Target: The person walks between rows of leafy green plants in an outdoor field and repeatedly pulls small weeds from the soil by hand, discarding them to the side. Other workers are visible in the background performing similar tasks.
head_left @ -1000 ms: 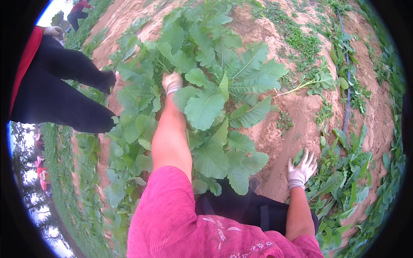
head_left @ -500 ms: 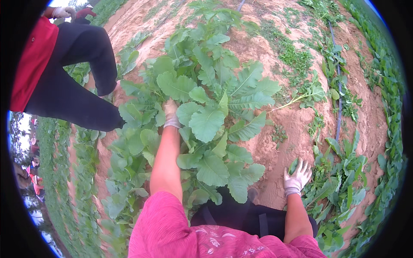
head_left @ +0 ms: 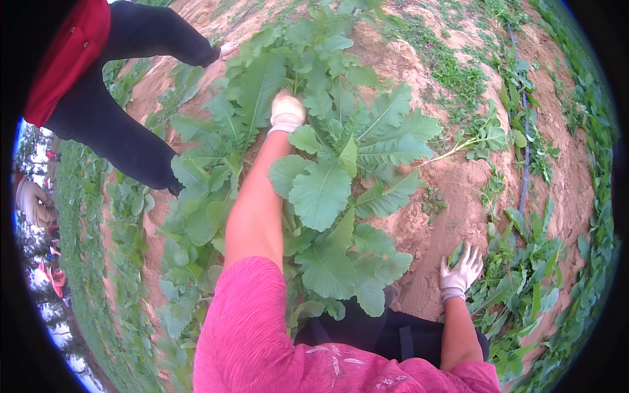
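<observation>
Leafy green plants with broad, lobed leaves (head_left: 320,190) fill the middle of the view. My left hand (head_left: 288,110), in a pale glove, reaches in among their leaf stems with its fingers curled closed. Leaves cover the fingertips, so what they grip cannot be made out. On the right, my right hand (head_left: 461,270), also gloved, rests low by the bare soil with its fingers stretched apart. A small green leaf (head_left: 455,254) shows beside its thumb.
A person in dark trousers (head_left: 111,124) and a red top stands at the upper left. A thin dark hose (head_left: 524,144) runs along the soil at the right. Pulled greens (head_left: 517,288) lie beside my right hand. Further crop rows (head_left: 85,242) stretch along the left.
My left hand has moved farther forward and slightly right among the leaves, and now looks like a fist. My right hand stays in place. The other person's hand has come down near the plants.
</observation>
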`<state>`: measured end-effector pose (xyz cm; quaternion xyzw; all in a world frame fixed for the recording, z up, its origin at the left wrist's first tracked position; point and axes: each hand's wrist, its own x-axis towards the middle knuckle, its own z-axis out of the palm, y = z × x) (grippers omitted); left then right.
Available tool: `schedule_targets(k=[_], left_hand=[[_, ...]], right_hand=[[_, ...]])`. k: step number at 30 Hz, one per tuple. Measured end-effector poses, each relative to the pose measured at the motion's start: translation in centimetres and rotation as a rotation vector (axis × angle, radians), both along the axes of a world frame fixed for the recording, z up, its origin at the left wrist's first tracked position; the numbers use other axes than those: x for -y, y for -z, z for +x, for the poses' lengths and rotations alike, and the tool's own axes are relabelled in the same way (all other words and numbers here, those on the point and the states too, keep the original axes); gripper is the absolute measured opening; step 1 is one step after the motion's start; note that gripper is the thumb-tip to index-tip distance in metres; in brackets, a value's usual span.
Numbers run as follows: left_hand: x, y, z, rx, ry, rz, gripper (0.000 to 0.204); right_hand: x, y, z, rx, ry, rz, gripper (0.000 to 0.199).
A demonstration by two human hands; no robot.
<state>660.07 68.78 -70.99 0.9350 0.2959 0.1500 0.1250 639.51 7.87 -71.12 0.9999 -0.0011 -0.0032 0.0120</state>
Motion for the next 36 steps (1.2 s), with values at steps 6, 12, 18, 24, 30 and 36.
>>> schedule_targets(k=[6,12,18,24,30,36], left_hand=[[-6.9,6.0,6.7,-0.37,0.08,-0.089,0.03],[-4.1,1.1,-0.2,-0.29,0.04,-0.146,0.036],[2.5,-2.0,-10.6,0.071,0.255,-0.859,0.032],[12.3,-9.6,-20.7,-0.169,0.539,0.004,0.012],[18.6,-26.8,-16.3,0.319,0.379,-0.443,0.037],[31.6,-37.7,-2.2,0.133,0.615,-0.086,0.051]], right_hand=[[0.1,0.0,0.3,-0.118,0.054,-0.025,0.089],[0.2,-0.6,0.1,-0.066,0.027,0.047,0.086],[0.1,-1.0,0.5,-0.114,0.036,0.03,0.086],[-0.1,-1.3,0.0,-0.063,0.021,0.023,0.087],[1.5,-1.0,0.1,0.018,-0.033,0.257,0.079],[1.1,-3.0,-0.1,0.046,0.006,0.269,0.082]])
